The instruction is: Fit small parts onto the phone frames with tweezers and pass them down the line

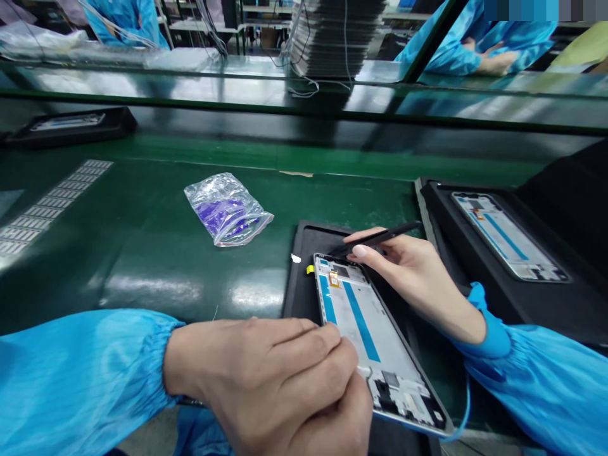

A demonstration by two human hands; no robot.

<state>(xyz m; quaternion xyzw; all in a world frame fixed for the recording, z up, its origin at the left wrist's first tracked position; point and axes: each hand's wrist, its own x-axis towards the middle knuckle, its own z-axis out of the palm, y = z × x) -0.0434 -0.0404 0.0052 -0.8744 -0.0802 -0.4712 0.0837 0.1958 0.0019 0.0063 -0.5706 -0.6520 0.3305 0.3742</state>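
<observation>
My right hand [403,266] grips a slim black tool, which looks like tweezers [387,235], with its tip by the top end of a phone frame [375,335]. This silvery frame bears blue strips and a small orange flex cable [334,278]; it rests slantwise over a black foam tray [304,297]. My left hand [289,380] is closed, thumb and fingers pressed together over the frame's lower left edge. Its knuckles hide whatever is in the pinch. A yellow tab [310,270] sticks out at the frame's upper left side.
A clear zip bag [228,209] with purple pieces lies on the green table [142,253]. On the right, another phone frame [513,237] sits in a black tray [475,285]. A strip of labels [52,206] runs along the left. Behind the ledge are stacked trays [332,38] and co-workers' blue sleeves [441,44].
</observation>
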